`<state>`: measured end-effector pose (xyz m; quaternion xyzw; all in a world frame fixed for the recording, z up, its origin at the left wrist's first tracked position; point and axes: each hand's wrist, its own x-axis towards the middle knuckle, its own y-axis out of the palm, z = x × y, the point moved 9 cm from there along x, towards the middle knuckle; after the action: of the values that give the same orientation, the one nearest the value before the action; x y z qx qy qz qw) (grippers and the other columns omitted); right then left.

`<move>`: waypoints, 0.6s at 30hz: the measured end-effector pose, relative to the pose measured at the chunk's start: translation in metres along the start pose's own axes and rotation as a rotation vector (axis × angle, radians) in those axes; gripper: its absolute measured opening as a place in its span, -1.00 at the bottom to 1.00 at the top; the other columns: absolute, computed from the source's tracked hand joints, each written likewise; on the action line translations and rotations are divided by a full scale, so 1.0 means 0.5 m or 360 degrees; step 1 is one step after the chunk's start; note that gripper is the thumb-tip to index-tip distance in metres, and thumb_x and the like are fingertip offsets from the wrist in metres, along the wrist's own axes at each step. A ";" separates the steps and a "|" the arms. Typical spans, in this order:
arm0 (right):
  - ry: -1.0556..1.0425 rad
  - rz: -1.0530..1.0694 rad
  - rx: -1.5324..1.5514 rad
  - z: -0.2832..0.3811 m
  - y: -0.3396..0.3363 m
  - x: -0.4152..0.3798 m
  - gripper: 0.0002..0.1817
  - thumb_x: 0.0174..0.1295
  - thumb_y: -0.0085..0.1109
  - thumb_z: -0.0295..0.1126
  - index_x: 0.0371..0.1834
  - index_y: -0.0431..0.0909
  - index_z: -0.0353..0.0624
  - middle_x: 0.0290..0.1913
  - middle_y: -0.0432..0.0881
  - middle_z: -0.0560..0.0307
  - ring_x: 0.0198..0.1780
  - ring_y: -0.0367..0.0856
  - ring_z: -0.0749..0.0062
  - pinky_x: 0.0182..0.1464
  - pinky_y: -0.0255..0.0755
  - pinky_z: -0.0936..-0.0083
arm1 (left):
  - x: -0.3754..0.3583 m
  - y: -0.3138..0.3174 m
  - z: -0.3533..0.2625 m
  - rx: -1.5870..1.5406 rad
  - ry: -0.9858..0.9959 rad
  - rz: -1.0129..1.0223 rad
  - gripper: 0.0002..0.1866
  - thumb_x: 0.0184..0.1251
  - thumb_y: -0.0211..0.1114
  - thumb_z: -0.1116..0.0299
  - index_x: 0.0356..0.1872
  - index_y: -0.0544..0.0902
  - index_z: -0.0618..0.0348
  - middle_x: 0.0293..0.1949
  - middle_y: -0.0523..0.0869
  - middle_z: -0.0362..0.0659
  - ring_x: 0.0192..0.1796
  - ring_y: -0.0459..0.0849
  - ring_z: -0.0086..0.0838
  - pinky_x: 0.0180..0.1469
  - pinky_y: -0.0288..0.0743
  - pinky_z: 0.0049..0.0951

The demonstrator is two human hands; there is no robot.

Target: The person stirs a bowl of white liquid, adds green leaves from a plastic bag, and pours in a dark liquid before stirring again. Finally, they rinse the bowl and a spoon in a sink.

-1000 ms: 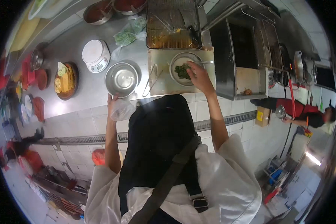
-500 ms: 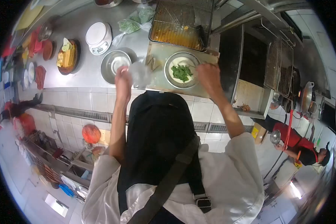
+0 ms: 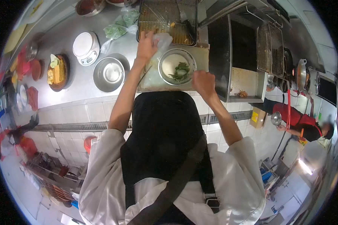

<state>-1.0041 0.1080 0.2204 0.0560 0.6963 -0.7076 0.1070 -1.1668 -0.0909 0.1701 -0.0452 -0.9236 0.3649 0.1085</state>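
A metal bowl (image 3: 160, 73) of white creamy mixture stands on a pale cutting board (image 3: 150, 83). Chopped green herbs (image 3: 181, 72) lie in its right half. Just outside the bowl's right rim, my right hand (image 3: 204, 82) is closed in a fist around a thin-handled utensil, whose end is hard to make out among the herbs. Up and left of the bowl, my left hand (image 3: 147, 45) grips a clear, crumpled plastic bag (image 3: 163, 40), near the front edge of a wire-racked tray (image 3: 168, 32).
Left of the board are an empty metal bowl (image 3: 109, 75), a white kitchen scale (image 3: 85, 48) and a dish of yellow food (image 3: 57, 73). Bags of greens (image 3: 115, 30) lie behind. A fry basket (image 3: 269, 50) hangs at right; beyond it stands a person in red and black (image 3: 300, 118).
My left hand has carried the plastic bag from above the empty bowl, up and right to the tray's edge. In the mixture, the herbs have shifted to the right side. The camera view has shifted.
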 end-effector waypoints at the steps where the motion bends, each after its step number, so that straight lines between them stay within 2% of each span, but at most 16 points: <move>1: 0.0002 -0.0014 -0.0010 0.000 0.004 0.021 -0.88 0.07 0.17 -0.42 -0.45 0.66 -0.22 -0.42 0.68 -0.14 -0.37 0.72 -0.05 -0.33 0.59 0.10 | 0.012 -0.007 -0.016 0.0275 0.0161 -0.0060 -0.56 0.28 0.29 0.26 0.16 0.50 0.13 0.06 0.50 0.17 -0.01 0.52 0.03 0.05 0.42 0.00; 2: 0.0008 -0.0044 0.0005 0.003 0.011 0.036 -0.88 0.06 0.18 -0.40 -0.46 0.66 -0.20 -0.42 0.68 -0.12 -0.36 0.72 -0.02 -0.33 0.59 0.12 | 0.014 -0.006 -0.017 0.0267 0.0167 -0.0061 -0.56 0.28 0.29 0.26 0.16 0.50 0.13 0.06 0.50 0.17 -0.01 0.52 0.03 0.05 0.42 0.00; 4: 0.0021 -0.0042 0.0022 0.012 0.030 0.026 -0.88 0.06 0.19 -0.39 -0.46 0.66 -0.19 -0.41 0.68 -0.11 -0.36 0.73 0.01 -0.34 0.59 0.15 | -0.042 -0.114 -0.100 0.0433 0.0261 -0.0551 -0.55 0.32 0.23 0.16 0.16 0.49 0.16 0.11 0.45 0.22 0.01 0.50 0.08 0.01 0.36 0.11; 5: -0.0089 0.0058 0.0048 0.026 0.047 0.028 -0.88 0.05 0.17 -0.40 -0.47 0.65 -0.19 -0.40 0.68 -0.12 -0.35 0.72 -0.02 -0.33 0.58 0.10 | -0.074 -0.126 -0.107 0.0264 0.0094 -0.0350 -0.62 0.31 0.24 0.18 0.04 0.52 0.20 -0.01 0.53 0.24 0.04 0.52 0.05 -0.02 0.39 0.06; 7: -0.0196 0.0143 0.0065 0.032 0.040 0.031 -0.88 0.05 0.14 -0.41 -0.48 0.64 -0.18 -0.39 0.67 -0.14 -0.35 0.71 -0.06 -0.33 0.57 0.05 | -0.176 -0.061 -0.053 -0.0226 -0.0390 0.0218 -0.71 0.31 0.24 0.24 -0.13 0.52 0.25 -0.18 0.60 0.22 -0.17 0.60 0.02 -0.20 0.45 -0.06; 8: -0.0158 0.0167 0.0016 0.019 0.017 0.013 -0.89 0.05 0.14 -0.42 -0.47 0.64 -0.18 -0.39 0.67 -0.12 -0.34 0.71 -0.04 -0.32 0.58 0.05 | -0.238 0.008 -0.006 -0.0417 -0.0470 0.0439 -0.80 0.29 0.24 0.31 -0.24 0.50 0.24 -0.34 0.64 0.08 -0.46 0.61 -0.13 -0.43 0.43 -0.19; 9: -0.0125 0.0184 -0.0033 0.011 0.002 0.010 -0.90 0.04 0.14 -0.42 -0.47 0.64 -0.17 -0.40 0.67 -0.10 -0.34 0.72 -0.02 -0.31 0.58 0.06 | -0.301 0.025 -0.026 -0.0730 -0.0912 0.0878 -0.80 0.31 0.22 0.33 -0.27 0.49 0.28 -0.29 0.66 0.02 -0.54 0.64 -0.28 -0.54 0.44 -0.24; 10: -0.0132 0.0181 -0.0035 0.014 -0.002 0.017 -0.90 0.04 0.14 -0.42 -0.47 0.64 -0.17 -0.40 0.67 -0.10 -0.34 0.72 -0.02 -0.31 0.58 0.06 | -0.343 0.056 -0.028 -0.0949 -0.1052 0.1117 -0.72 0.32 0.25 0.29 -0.14 0.45 0.29 -0.28 0.67 -0.03 -0.41 0.71 -0.38 -0.49 0.56 -0.29; 12: 0.0117 0.0030 -0.0106 -0.007 -0.020 0.030 -0.88 0.07 0.12 -0.43 -0.40 0.65 -0.17 -0.38 0.67 -0.09 -0.33 0.72 -0.01 -0.28 0.59 0.07 | -0.380 0.119 0.012 -0.0976 -0.1195 0.1166 -0.54 0.35 0.24 0.26 0.11 0.31 0.30 -0.28 0.67 0.00 -0.31 0.74 -0.33 -0.39 0.65 -0.37; 13: 0.0111 0.0039 -0.0102 -0.004 0.004 0.040 -0.88 0.07 0.12 -0.43 -0.40 0.65 -0.17 -0.38 0.67 -0.09 -0.33 0.72 -0.01 -0.28 0.59 0.07 | -0.387 0.142 0.030 -0.0975 -0.1207 0.1165 -0.54 0.35 0.24 0.26 0.11 0.31 0.30 -0.28 0.67 0.00 -0.31 0.74 -0.33 -0.39 0.65 -0.37; 15: -0.0034 -0.0036 0.0017 0.014 0.061 0.064 -0.87 0.08 0.13 -0.42 -0.35 0.66 -0.14 -0.38 0.66 -0.06 -0.35 0.71 0.00 -0.31 0.59 0.09 | -0.405 0.194 0.029 -0.1609 -0.1454 0.1281 -0.41 0.39 0.17 0.36 0.31 0.07 0.18 -0.12 0.63 0.09 -0.17 0.74 -0.26 -0.29 0.71 -0.38; 16: -0.0032 -0.0038 0.0017 0.016 0.068 0.059 -0.87 0.08 0.13 -0.42 -0.35 0.66 -0.14 -0.38 0.66 -0.06 -0.35 0.71 0.00 -0.31 0.59 0.09 | -0.397 0.184 0.004 -0.1608 -0.1452 0.1282 -0.41 0.39 0.17 0.36 0.31 0.07 0.18 -0.12 0.63 0.09 -0.17 0.74 -0.26 -0.29 0.71 -0.38; 18: -0.0375 0.0033 0.0042 0.050 0.083 0.034 -0.86 0.07 0.15 -0.41 -0.32 0.66 -0.11 -0.38 0.66 -0.01 -0.37 0.70 0.00 -0.33 0.59 0.11 | -0.355 0.150 -0.027 -0.1694 -0.1397 0.0855 -0.28 0.45 0.11 0.44 0.46 -0.14 0.08 0.21 0.44 0.14 0.04 0.66 -0.13 -0.04 0.70 -0.33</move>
<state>-1.0092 0.0815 0.1769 -0.0188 0.6689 -0.7172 0.1946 -0.9909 -0.0562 0.0987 -0.1662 -0.8912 -0.1337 -0.4003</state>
